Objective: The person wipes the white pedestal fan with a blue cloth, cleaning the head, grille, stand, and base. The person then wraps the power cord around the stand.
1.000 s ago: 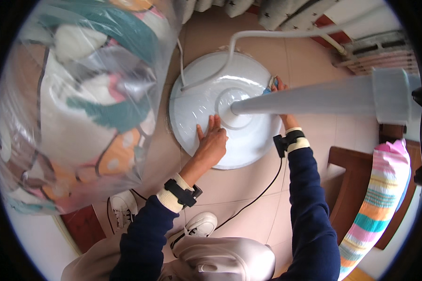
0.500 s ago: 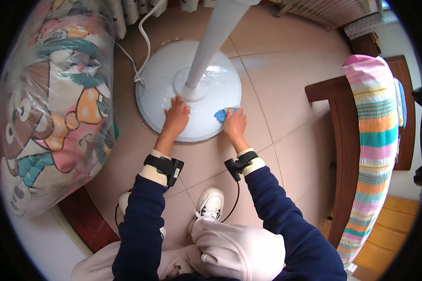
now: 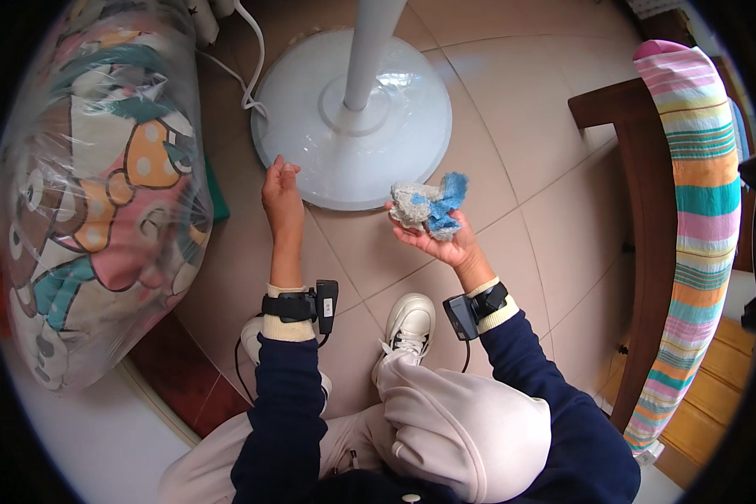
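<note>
A crumpled blue and grey cloth (image 3: 424, 206) rests in my right hand (image 3: 449, 245), palm turned up and fingers supporting it from below. That hand is just off the front right rim of a round white base (image 3: 311, 126), from which a white pole (image 3: 368, 67) rises. My left hand (image 3: 282, 195) is beside the base's front left rim. Its fingers are loosely bent and slightly apart, with nothing visible in them. Whether it touches the rim I cannot tell. The base looks glossy, with light reflecting off it.
At the left stands a large clear plastic bag (image 3: 134, 218) of cartoon-print bedding. A white cable (image 3: 252, 59) runs down beside the base. To the right is a dark wooden frame (image 3: 647, 210) with a striped cloth roll (image 3: 701, 193). My shoe (image 3: 410, 323) is on the tiled floor (image 3: 479, 134).
My right hand has lifted off the base and turned palm up, exposing the cloth. My left hand has drawn back from the base's top to its front left rim. The view has shifted.
</note>
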### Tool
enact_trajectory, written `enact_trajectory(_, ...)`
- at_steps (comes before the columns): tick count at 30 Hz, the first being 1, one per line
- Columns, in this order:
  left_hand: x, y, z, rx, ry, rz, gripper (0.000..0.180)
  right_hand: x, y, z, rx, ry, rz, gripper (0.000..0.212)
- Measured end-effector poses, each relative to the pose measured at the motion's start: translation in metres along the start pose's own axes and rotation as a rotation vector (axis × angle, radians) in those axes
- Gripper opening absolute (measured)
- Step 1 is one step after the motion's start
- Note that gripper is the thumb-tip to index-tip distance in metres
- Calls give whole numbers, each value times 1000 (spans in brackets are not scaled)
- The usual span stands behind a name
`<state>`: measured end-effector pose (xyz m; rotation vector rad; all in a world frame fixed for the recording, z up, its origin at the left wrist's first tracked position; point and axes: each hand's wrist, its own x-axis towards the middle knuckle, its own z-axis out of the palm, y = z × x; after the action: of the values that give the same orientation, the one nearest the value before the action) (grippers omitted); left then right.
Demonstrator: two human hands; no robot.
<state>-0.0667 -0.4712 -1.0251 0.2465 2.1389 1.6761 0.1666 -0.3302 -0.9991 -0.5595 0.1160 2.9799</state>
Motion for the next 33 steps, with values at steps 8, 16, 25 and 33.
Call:
enact_trajectory(8,1,-18,-7,-55,25,-19,38,7,-36,-15,-178,194,-200,56)
enact_trajectory(16,-7,-22,-11,-169,41,-38,29,45,-84,-47,-1303,881,-724,34)
enact_trajectory(25,-27,-22,-1,-228,147,-38,34,41,40,-4,-1428,683,-209,38)
enact_trajectory(33,-41,-22,-13,-166,182,-62,31,184,27,81,-2214,103,-1053,52)
